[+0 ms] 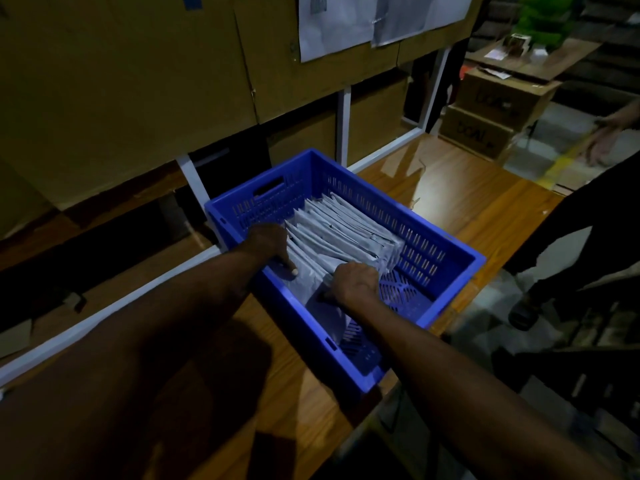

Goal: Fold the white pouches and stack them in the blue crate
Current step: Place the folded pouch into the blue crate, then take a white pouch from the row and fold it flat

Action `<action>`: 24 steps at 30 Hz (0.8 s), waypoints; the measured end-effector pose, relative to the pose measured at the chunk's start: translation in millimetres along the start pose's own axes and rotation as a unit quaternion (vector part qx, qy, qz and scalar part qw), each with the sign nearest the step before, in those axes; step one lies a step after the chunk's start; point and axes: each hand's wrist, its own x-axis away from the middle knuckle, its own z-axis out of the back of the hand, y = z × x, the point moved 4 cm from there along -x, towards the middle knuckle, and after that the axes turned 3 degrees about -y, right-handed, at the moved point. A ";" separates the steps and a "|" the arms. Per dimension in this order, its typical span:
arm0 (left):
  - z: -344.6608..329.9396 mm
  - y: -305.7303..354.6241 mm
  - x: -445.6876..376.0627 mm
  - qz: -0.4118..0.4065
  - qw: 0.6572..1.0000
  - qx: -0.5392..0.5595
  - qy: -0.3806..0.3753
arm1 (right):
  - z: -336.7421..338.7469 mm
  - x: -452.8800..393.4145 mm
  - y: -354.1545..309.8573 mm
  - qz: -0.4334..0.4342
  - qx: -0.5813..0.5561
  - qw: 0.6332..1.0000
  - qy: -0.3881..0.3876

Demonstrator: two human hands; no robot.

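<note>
Head view: both hands are working inside the crate.
Left hand: is pressing straight fingers on the near pouch, by the crate's left wall.
Right hand: is curling its fingers round the pouches' near edge.
Pouches: are standing in a leaning row in the crate's far half.
Crate: is sitting on the table.
Beyond: boxes; another person's hand, at right.
</note>
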 end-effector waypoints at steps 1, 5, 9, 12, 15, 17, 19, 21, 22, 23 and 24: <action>3.5 0.0 4.7 0.002 1.000 0.004 0.013 | 4.6 4.0 1.5 0.002 -0.001 1.000 0.013; 18.2 5.7 29.4 -0.012 0.988 0.061 0.144 | 32.2 23.3 13.8 0.026 -0.078 0.989 0.120; 25.4 14.4 71.7 -0.024 0.944 0.147 0.296 | 42.8 46.8 20.5 0.084 -0.176 0.967 0.162; 15.2 19.9 110.2 -0.025 0.919 0.163 0.359 | 38.7 65.0 20.8 0.123 -0.224 0.947 0.194; -5.1 23.1 158.1 0.005 0.895 0.193 0.403 | 35.7 93.9 14.8 0.158 -0.248 0.927 0.233; -24.0 23.4 188.5 0.032 0.878 0.236 0.415 | 33.9 117.2 9.3 0.177 -0.283 0.908 0.254; -46.0 20.1 216.8 0.065 0.864 0.276 0.416 | 31.6 143.0 0.0 0.206 -0.314 0.883 0.280; -70.1 14.1 245.0 0.107 0.856 0.296 0.410 | 27.0 168.5 -12.3 0.235 -0.331 0.863 0.300; -83.5 10.2 259.3 0.129 0.851 0.307 0.406 | 24.0 180.5 -19.7 0.248 -0.333 0.857 0.306; -96.6 7.0 275.3 0.149 0.846 0.319 0.402 | 20.1 192.0 -27.9 0.262 -0.331 0.852 0.309; -110.6 3.6 290.7 0.167 0.841 0.326 0.398 | 15.0 202.7 -36.8 0.276 -0.327 0.849 0.309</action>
